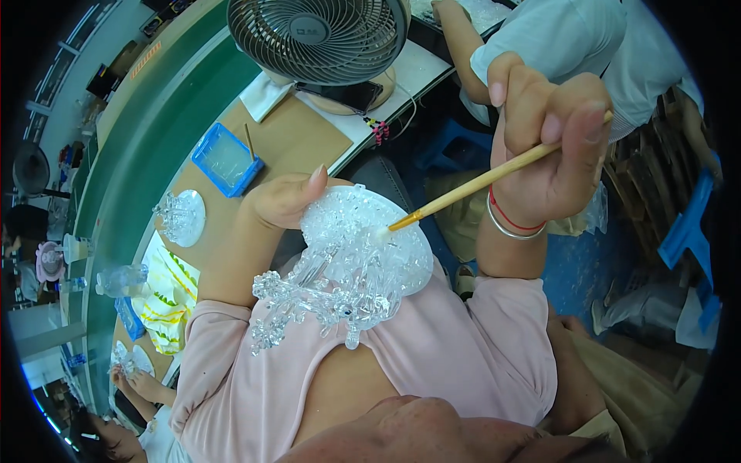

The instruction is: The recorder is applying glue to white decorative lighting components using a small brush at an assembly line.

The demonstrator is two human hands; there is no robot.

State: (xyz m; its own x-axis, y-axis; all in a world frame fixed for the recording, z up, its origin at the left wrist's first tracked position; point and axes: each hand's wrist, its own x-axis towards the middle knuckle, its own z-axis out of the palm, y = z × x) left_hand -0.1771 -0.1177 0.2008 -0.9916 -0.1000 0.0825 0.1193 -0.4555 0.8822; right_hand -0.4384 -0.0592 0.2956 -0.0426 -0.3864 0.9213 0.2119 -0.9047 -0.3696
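Note:
My left hand (pixel 289 199) grips the rim of a clear, glittering plastic ornament (pixel 363 270) with a round base and branching, flower-like parts, tilted in front of my chest. Its thumb shows; the other fingers are mostly hidden behind the base. In my right hand (pixel 549 147) a thin wooden paintbrush (pixel 486 179) is pinched between thumb and fingers. The brush's pale tip meets the ornament's surface near the middle of the base. A similar clear ornament (pixel 184 217) stands on the brown table board at the left, by a blue tray (pixel 245 181) with a stick in it.
A grey fan (pixel 316 35) stands at the table's far end, beside a phone (pixel 351 96). Along the table runs a green conveyor belt (pixel 158 112). A plastic bottle (pixel 123 279) and a yellow-white cloth (pixel 171 297) lie left. Co-workers sit close at upper right and lower left.

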